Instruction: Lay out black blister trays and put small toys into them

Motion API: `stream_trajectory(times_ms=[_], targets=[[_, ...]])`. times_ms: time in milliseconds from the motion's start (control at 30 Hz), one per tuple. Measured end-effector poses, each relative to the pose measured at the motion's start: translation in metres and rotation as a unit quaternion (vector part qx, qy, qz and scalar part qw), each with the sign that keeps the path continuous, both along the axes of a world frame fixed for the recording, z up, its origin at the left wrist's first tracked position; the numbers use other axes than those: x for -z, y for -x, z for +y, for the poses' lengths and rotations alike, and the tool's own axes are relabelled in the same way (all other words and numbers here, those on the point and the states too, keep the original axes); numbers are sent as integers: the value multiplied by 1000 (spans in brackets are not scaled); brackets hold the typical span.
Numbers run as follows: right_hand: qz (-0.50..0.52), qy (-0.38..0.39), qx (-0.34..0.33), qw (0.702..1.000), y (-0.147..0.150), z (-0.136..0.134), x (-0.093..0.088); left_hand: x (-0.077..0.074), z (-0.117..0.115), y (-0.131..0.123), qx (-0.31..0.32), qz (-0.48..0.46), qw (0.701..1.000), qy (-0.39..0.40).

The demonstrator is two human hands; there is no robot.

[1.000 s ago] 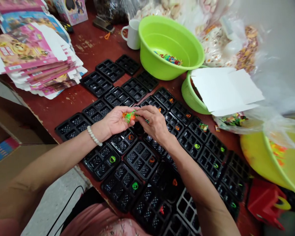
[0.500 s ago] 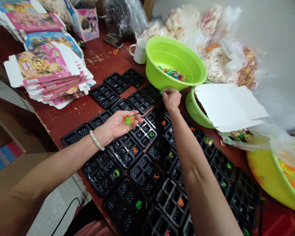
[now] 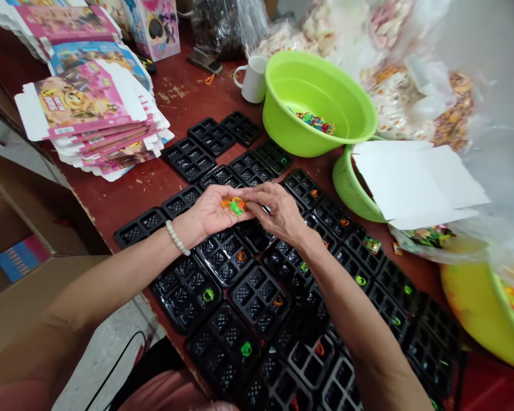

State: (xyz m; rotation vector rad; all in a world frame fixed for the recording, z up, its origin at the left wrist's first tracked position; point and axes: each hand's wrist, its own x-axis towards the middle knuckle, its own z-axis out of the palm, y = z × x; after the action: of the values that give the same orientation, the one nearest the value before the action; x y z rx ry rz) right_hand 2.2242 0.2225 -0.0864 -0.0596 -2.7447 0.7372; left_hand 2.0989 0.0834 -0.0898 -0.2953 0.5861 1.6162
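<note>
My left hand (image 3: 216, 211), wearing a beaded bracelet (image 3: 177, 238), is palm up and cups several small green and orange plastic rings (image 3: 237, 206). Above its fingers, my right hand (image 3: 274, 211) reaches in with fingertips drawn together at the edge of the little pile; what they pinch is hidden. Below both hands lie many black compartment trays (image 3: 223, 257). Single rings sit in many of them, such as a green ring (image 3: 208, 295), an orange ring (image 3: 241, 256) and a green ring (image 3: 283, 161) in a tray near the basin.
A green basin (image 3: 321, 103) with small colourful pieces stands behind the trays, beside a white mug (image 3: 252, 80). Flat printed boxes (image 3: 85, 103) are stacked at left. White card (image 3: 420, 177) covers a green basket (image 3: 346, 188). A yellow tub (image 3: 475, 297) is at right; filled bags line the wall.
My right hand has come back from the tray beside the basin to my left palm. A green ring now shows in that tray. The view has shifted slightly.
</note>
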Motion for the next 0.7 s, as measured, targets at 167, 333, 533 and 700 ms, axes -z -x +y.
stream_trajectory(times_ms=[167, 333, 533, 700], targets=[[16, -31, 22, 999, 0, -3, 7, -5, -1, -3, 16, 6, 1000, -2], [51, -98, 195, 975, 7, 26, 18, -10, -4, -2, 8, 26, 998, 57], [-35, -90, 299, 950, 34, 75, 36, -8, -13, 5, -19, 42, 996, 79], [-5, -83, 272, 959, 36, 59, 36, -13, -13, 4, -43, 27, 995, 89]])
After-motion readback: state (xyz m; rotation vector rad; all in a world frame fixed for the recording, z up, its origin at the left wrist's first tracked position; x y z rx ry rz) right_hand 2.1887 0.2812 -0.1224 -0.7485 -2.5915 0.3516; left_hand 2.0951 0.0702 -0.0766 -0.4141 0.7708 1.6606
